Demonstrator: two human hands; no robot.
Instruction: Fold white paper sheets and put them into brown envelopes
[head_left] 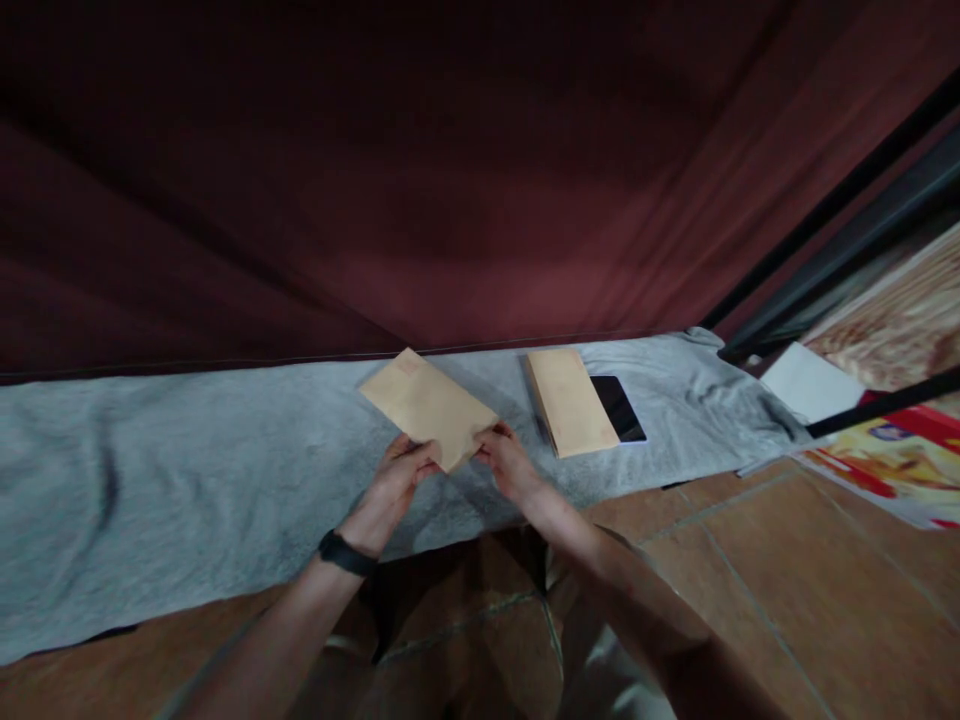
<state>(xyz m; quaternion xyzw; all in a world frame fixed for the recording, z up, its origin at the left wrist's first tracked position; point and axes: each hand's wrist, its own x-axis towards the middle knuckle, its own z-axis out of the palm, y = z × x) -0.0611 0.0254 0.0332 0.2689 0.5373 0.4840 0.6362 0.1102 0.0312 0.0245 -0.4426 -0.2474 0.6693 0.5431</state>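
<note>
I hold a tan paper envelope [426,405] by its near end above a grey cloth [187,480]. My left hand [399,480], with a black band on its wrist, pinches the envelope's near left corner. My right hand [508,462] grips the near right edge with closed fingers. The envelope slants away to the left. Just right of my right hand, a stack of similar tan envelopes [570,402] lies on the cloth.
A dark phone [619,407] lies beside the stack, partly under it. A dark red curtain [450,180] hangs behind the cloth. Brown floor tiles [787,590] lie in front. At right are black bars [825,215], a white sheet [810,385] and printed papers [892,460].
</note>
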